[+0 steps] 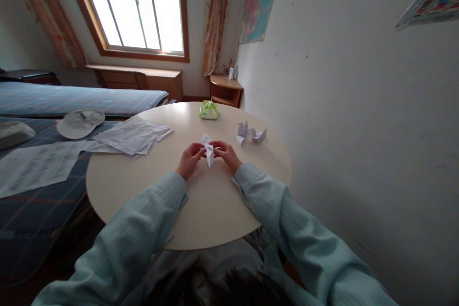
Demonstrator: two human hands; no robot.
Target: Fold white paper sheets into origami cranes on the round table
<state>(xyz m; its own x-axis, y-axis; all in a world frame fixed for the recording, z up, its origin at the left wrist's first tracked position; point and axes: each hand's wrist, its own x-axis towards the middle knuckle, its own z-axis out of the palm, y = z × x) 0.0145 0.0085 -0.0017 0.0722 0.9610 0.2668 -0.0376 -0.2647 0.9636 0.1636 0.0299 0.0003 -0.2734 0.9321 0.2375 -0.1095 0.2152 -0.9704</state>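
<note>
A small folded white paper figure (210,155) is held between my two hands, over the middle of the round table (211,220). My left hand (191,158) pinches its left side with thumb and fingers. On the other side, my right hand (226,154) grips the paper with bent fingers, which partly cover it. Pointed folds stick out above and below my fingertips. To the right of my right hand stand two folded white paper birds (243,133), close beside each other.
A green tissue pack (209,111) lies near the table's far edge. Loose printed sheets (134,136) spread over the table's left side towards a bed (46,220). A white cap (81,123) rests on the bed. The wall (358,143) runs close along the right.
</note>
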